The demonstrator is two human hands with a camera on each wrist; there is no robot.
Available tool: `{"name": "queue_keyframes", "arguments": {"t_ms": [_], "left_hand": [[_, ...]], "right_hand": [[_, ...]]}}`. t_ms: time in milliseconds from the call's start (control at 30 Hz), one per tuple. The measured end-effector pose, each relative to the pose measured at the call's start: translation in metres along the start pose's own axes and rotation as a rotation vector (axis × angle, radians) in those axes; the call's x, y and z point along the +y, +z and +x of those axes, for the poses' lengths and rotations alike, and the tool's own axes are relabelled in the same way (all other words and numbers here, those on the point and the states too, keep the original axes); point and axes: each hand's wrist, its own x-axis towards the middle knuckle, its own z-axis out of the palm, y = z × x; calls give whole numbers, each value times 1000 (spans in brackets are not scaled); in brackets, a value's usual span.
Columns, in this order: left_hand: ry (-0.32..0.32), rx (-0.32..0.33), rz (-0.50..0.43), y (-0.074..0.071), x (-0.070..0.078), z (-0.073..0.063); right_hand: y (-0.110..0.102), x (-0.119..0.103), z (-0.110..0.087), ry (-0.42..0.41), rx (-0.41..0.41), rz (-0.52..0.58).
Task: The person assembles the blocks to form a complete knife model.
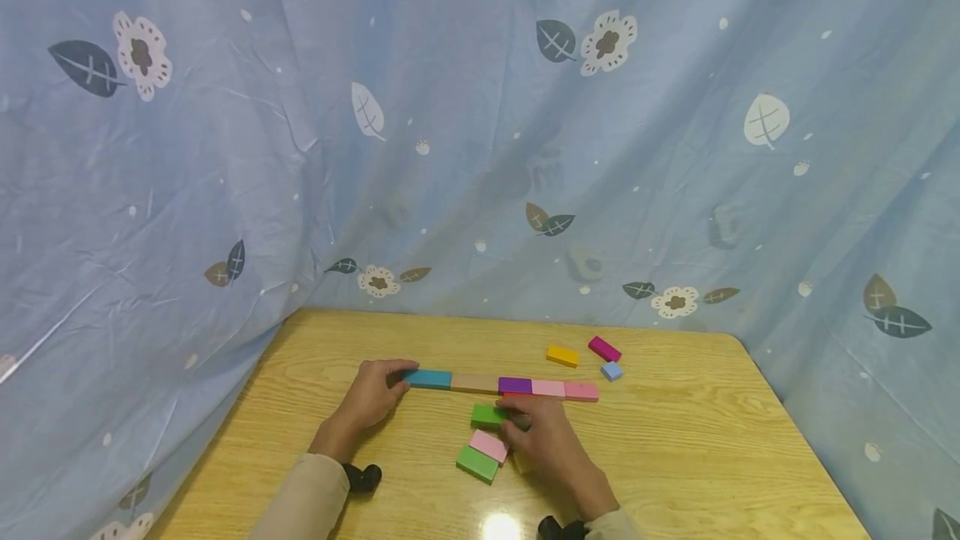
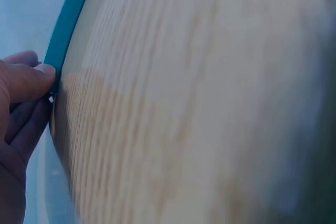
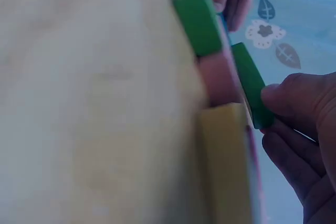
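My left hand (image 1: 375,397) pinches the left end of a blue block (image 1: 428,379), thumb on its near side in the left wrist view. That block heads a row with a tan block (image 1: 475,383), a purple block (image 1: 515,386), a light pink block (image 1: 548,388) and a darker pink block (image 1: 581,392). My right hand (image 1: 546,437) pinches the right end of a green block (image 3: 249,85) in front of the row. Just beyond its fingertips, a red block (image 1: 517,395) shows partly. Nearer lie another pink block (image 1: 489,446), another green block (image 1: 477,464) and a mostly hidden yellow block (image 1: 522,462).
Behind the row's right end lie an orange-yellow block (image 1: 562,356), a magenta block (image 1: 604,349) and a small light blue block (image 1: 612,371). A patterned blue curtain (image 1: 450,190) hangs behind the wooden table (image 1: 675,457).
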Motion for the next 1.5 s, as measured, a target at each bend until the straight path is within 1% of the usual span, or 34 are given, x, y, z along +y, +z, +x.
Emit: {"name": "queue_keyframes", "arguments": {"t_ms": [67,167,233,300,433,567,700,833,1000,1167,1500], "left_hand": [[2,4,0,0,0,0],[1,7,6,0,-1,-1],[-2,6,12,1,-1,-1],[-4,5,15,1,-1,-1],[-6,7,13,2,-1,-1],[-5,11,15,3,0,-1],[2,12,20,3,1,-1],[8,16,23,2,1,-1],[10,14,29,2,0,-1],[12,13,29,3,-2,-1],[20,15,32,2,-1,0]], "right_hand": [[-3,0,6,-34,19,-7],[-6,1,15,-74,37,-61],[-7,2,20,-99,37,-97],[-5,4,24,-115,24,-102],[-1,6,28,-120,-16,-96],[3,7,29,-101,-41,-118],[4,9,29,-95,-30,-143],[4,10,30,-102,-4,-140],[6,9,32,-113,-19,-122],[10,10,34,-134,-33,-136],[13,13,35,-138,-2,-147]]}}
